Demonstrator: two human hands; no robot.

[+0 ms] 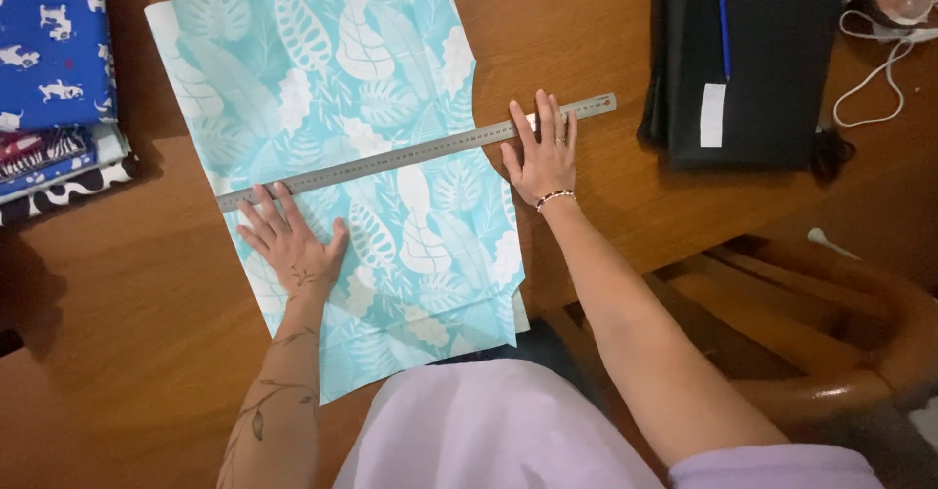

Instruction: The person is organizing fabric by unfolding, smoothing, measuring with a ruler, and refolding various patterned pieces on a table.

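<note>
Steel ruler (415, 153) lies slanted across a sheet of light blue leaf-print fabric (342, 108) in the middle of the wooden table (127, 333), its right end poking out past the fabric's edge onto bare wood. Both hands are flat and spread wide, not gripping anything. Left hand (289, 240) is pressed palm-down on the fabric just below the ruler's left end, fingertips touching its edge. Right hand (543, 153) sits near the ruler's right end, fingers laid over it, with a beaded bracelet (554, 197) on the wrist. Fabric runs from the far edge of the table down to the near edge, where it reaches the person's lilac top (489, 430). Over at the left edge there's a stack of folded fabrics (54, 88), a blue one with little white animals on top. Toward the far right corner: a black folder (757, 59) with a blue pen (724, 15) on it, and a white cable (874, 79) right beside it. Wooden chair (831, 333) off the near right side.
</note>
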